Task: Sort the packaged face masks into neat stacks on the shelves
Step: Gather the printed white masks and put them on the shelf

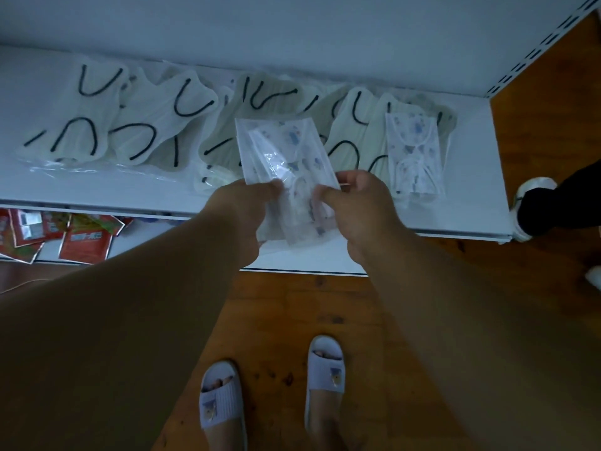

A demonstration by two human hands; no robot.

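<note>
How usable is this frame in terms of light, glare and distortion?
Head view: dim, bluish and underexposed; glare on the plastic of the printed mask packets gripped by left hand and right hand; wide-angle bends the shelf edge; masks with black loops look soft but readable.

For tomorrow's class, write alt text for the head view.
Both hands, left hand and right hand, hold printed mask packets over a white shelf strewn with black-looped masks; another printed stack lies at right.
</note>
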